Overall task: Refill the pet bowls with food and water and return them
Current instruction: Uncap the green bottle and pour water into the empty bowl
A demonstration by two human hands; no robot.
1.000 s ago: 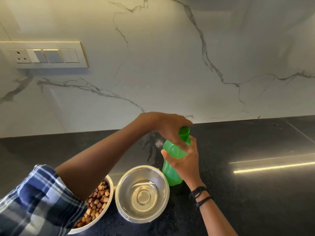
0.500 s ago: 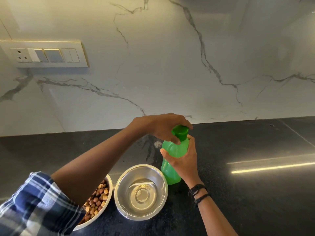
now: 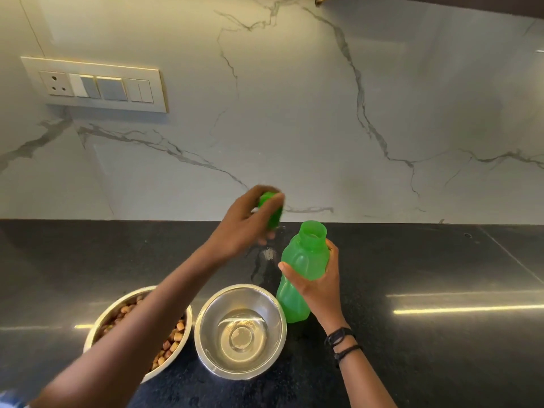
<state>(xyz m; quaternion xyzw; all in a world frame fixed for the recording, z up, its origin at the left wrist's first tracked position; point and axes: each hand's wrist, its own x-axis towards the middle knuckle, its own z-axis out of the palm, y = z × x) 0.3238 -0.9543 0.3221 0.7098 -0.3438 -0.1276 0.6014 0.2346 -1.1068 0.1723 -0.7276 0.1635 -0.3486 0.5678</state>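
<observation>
A green plastic bottle (image 3: 303, 260) stands uncapped on the black counter (image 3: 441, 334), gripped around its middle by my right hand (image 3: 319, 285). My left hand (image 3: 244, 225) is raised to the bottle's left and holds the green cap (image 3: 272, 209). Just left of the bottle sits a steel bowl (image 3: 240, 331) with a little water in the bottom. Further left, a second steel bowl (image 3: 176, 340) holds brown kibble; my left forearm crosses over it and hides much of it.
A marble backsplash (image 3: 294, 128) rises behind the counter, with a switch and socket panel (image 3: 94, 85) at upper left. A dark cabinet edge (image 3: 441, 4) shows at the top right. A small wet patch (image 3: 268, 254) lies behind the bowls.
My left hand has taken the cap off the bottle and lifted it up and to the left. The bottle's mouth now stands uncovered; my right hand keeps its grip.
</observation>
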